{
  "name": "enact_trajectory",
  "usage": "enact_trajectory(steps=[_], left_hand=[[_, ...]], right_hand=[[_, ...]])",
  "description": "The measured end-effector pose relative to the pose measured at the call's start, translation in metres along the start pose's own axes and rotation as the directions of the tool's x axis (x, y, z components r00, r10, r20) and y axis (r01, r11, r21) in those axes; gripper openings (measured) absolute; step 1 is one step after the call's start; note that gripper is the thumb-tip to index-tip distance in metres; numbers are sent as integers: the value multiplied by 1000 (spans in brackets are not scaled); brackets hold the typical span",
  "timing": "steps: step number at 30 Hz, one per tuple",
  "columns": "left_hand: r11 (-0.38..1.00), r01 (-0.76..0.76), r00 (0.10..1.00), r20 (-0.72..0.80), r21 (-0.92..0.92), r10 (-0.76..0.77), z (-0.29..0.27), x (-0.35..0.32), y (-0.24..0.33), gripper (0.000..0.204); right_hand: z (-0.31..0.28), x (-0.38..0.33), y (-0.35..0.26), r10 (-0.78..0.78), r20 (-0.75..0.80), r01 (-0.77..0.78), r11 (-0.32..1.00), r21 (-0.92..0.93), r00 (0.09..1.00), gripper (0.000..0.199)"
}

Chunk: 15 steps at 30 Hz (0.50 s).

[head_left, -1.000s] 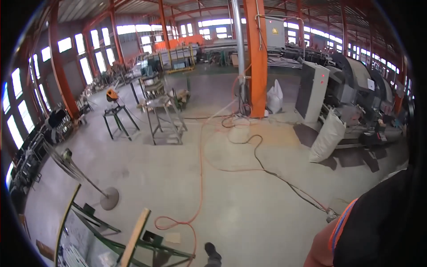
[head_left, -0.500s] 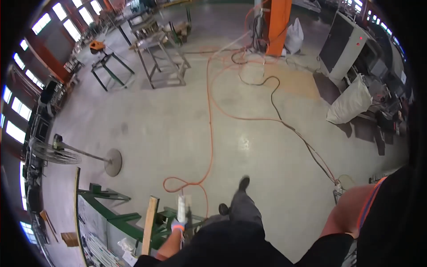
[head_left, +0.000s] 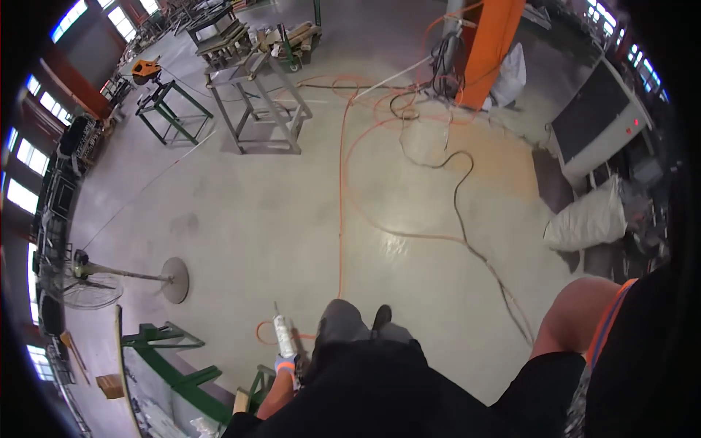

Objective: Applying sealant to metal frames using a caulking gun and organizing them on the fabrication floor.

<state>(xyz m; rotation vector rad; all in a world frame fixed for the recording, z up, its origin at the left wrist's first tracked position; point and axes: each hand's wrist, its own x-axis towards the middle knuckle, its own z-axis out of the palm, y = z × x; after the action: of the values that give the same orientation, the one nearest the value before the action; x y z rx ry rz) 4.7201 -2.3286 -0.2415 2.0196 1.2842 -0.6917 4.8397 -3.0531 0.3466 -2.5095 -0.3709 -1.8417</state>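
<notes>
Your left hand (head_left: 286, 363) wears a glove with orange and blue at the cuff and grips a white caulking gun (head_left: 282, 337), and your trousers (head_left: 350, 328) are grey above a black shoe (head_left: 381, 318). An orange cable (head_left: 341, 182) and a black cable (head_left: 458, 197) loop over the pale grey floor (head_left: 263, 212) toward an orange column (head_left: 488, 44). You also have green steel frames (head_left: 169, 361), a white sack (head_left: 590, 221) and a grey metal stand (head_left: 259, 109) in view.

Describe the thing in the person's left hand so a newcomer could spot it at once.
Start at the green metal frame at the lower left. Just right of it, the left hand grips a caulking gun. Its pale tube with a thin nozzle pointing up is unlike the orange cable behind it.
</notes>
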Motion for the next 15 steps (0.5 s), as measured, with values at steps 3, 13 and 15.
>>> enact_trajectory(steps=[3, 13, 15], left_hand=[[987, 38, 999, -20, 155, -35, 12, -6, 62, 69], [969, 122, 991, 25, 216, -131, 6, 108, 322, 74], [978, 107, 990, 75, 181, -122, -23, 131, 409, 63]], right_hand=[[111, 44, -1, -49, -14, 49, 999, -5, 999, 54], [516, 116, -38, 403, 342, -502, 818, 281, 849, 33], [602, -13, 1, 599, 569, -732, 681, 7, 563, 35]])
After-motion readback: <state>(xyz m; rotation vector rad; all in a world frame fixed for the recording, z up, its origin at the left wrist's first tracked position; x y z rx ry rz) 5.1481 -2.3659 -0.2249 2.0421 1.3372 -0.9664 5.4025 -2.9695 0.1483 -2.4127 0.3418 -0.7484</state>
